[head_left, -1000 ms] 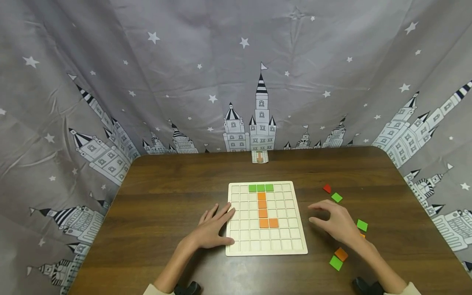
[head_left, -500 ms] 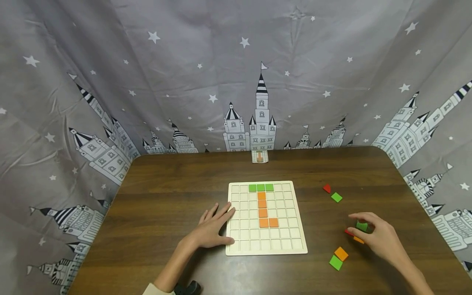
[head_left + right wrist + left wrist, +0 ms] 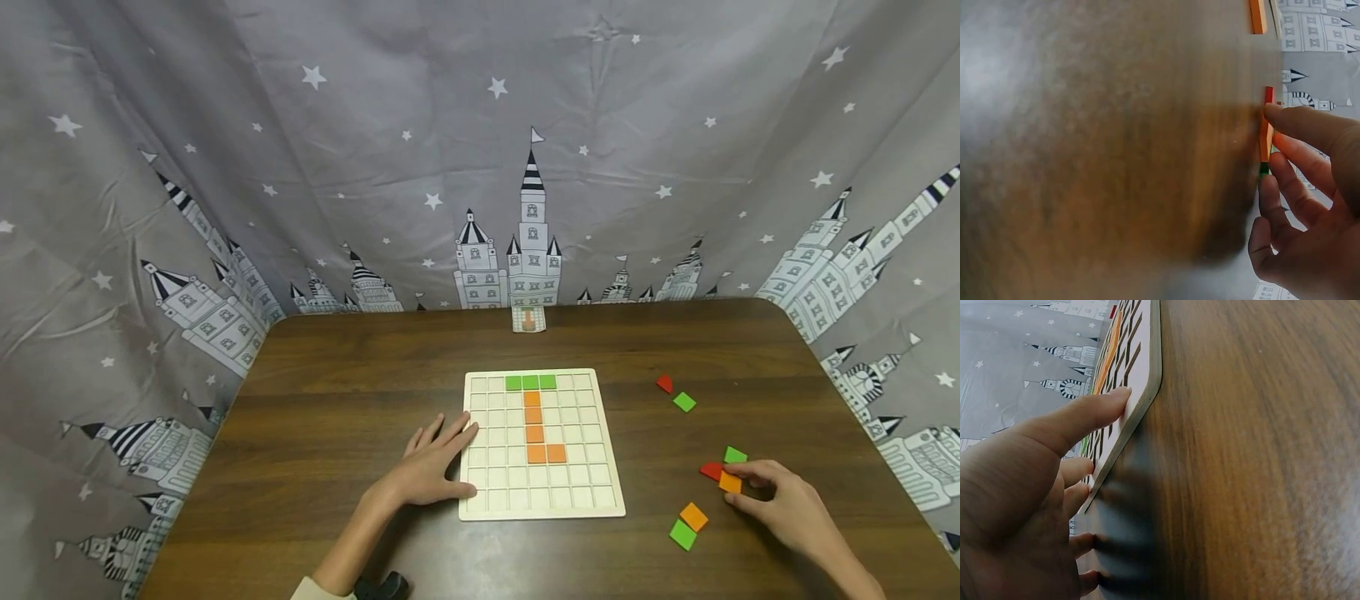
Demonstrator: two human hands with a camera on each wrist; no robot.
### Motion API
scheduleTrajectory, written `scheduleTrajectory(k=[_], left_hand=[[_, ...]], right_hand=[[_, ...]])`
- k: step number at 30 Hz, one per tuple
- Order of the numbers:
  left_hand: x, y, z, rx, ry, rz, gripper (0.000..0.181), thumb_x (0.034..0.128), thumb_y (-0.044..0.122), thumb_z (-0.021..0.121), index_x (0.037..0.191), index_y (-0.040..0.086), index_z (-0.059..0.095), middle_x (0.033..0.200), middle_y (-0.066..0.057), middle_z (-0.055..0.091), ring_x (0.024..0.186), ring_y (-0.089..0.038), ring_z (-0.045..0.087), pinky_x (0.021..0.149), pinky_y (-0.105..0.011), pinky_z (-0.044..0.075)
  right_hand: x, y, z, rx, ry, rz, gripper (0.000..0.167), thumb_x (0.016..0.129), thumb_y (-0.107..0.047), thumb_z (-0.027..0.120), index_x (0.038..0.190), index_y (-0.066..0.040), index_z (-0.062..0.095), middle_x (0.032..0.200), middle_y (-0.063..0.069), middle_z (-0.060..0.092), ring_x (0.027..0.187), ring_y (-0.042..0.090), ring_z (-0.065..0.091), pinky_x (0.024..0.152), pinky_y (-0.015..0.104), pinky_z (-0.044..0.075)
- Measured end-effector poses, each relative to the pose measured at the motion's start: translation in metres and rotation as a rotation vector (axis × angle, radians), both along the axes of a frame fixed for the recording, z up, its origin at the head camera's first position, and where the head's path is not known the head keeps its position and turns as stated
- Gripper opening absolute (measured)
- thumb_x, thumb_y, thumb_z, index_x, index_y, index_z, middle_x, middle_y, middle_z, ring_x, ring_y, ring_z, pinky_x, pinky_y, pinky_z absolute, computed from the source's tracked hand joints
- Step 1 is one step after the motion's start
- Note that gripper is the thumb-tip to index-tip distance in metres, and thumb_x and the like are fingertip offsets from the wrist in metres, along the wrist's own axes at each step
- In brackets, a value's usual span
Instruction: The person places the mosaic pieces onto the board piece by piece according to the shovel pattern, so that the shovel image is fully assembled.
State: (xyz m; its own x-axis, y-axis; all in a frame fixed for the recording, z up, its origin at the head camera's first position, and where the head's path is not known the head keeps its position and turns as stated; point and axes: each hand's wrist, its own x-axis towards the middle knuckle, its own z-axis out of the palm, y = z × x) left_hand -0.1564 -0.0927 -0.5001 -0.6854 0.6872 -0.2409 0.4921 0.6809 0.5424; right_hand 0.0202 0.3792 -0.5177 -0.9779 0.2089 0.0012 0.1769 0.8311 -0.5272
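The left hand [image 3: 429, 471] lies with spread fingers on the left edge of a pale wooden grid board [image 3: 495, 502]; its thumb [image 3: 1100, 411] rests on the rim. A row of green square tiles [image 3: 531, 382] fills cells near the board's top. Below it runs a column of orange square tiles [image 3: 534, 433] with one more beside the lowest. Right of the board, the right hand [image 3: 787, 508] pinches an orange square tile [image 3: 730, 482] at the table between thumb and index finger. A red triangular tile [image 3: 712, 472] and a green tile [image 3: 735, 455] lie against it.
Nearer the front lie an orange tile [image 3: 693, 517] and a green tile [image 3: 682, 535]. Farther back are a red triangular tile [image 3: 664, 383] and a green tile [image 3: 685, 402]. A small pattern card [image 3: 528, 319] stands at the table's back edge, before a grey curtain [image 3: 405, 192].
My right hand has moved right from beside the board to the loose tiles, and its thumb and index finger have closed on the orange tile. The left hand has stayed put.
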Motion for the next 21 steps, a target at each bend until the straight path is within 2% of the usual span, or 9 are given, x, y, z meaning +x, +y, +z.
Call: scheduleTrajectory(k=[6, 17, 21], left_hand=[[-0.0004, -0.0002, -0.0006, 0.005, -0.002, -0.002, 0.09, 0.0858, 0.039, 0.078, 0.157, 0.009, 0.032, 0.164, -0.011, 0.02, 0.148, -0.046, 0.006, 0.11, -0.07, 0.004], [-0.0001, 0.0006, -0.0005, 0.002, 0.001, 0.0, 0.089, 0.0859, 0.038, 0.078, 0.157, 0.009, 0.033, 0.164, -0.011, 0.02, 0.148, -0.045, 0.006, 0.11, -0.069, 0.004], [-0.0006, 0.001, -0.0012, 0.0, 0.004, 0.0, 0.089, 0.0858, 0.037, 0.078, 0.157, 0.009, 0.033, 0.164, -0.011, 0.021, 0.148, -0.045, 0.006, 0.111, -0.069, 0.005]], right_hand=[[-0.0014, 0.0014, -0.0016, -0.017, -0.036, -0.001, 0.035, 0.079, -0.018, 0.085, 0.109, -0.003, 0.075, 0.108, 0.014, 0.067, 0.088, 0.023, 0.062, 0.075, 0.048, 0.05], [-0.0009, 0.0033, -0.0002, -0.018, -0.048, -0.008, 0.03, 0.081, -0.011, 0.081, 0.109, -0.001, 0.075, 0.105, 0.016, 0.069, 0.089, 0.03, 0.065, 0.076, 0.053, 0.051], [-0.0011, 0.0017, 0.0025, -0.019, -0.026, -0.021, 0.03, 0.081, -0.01, 0.081, 0.109, 0.0, 0.075, 0.101, 0.016, 0.069, 0.087, 0.029, 0.064, 0.073, 0.049, 0.051]])
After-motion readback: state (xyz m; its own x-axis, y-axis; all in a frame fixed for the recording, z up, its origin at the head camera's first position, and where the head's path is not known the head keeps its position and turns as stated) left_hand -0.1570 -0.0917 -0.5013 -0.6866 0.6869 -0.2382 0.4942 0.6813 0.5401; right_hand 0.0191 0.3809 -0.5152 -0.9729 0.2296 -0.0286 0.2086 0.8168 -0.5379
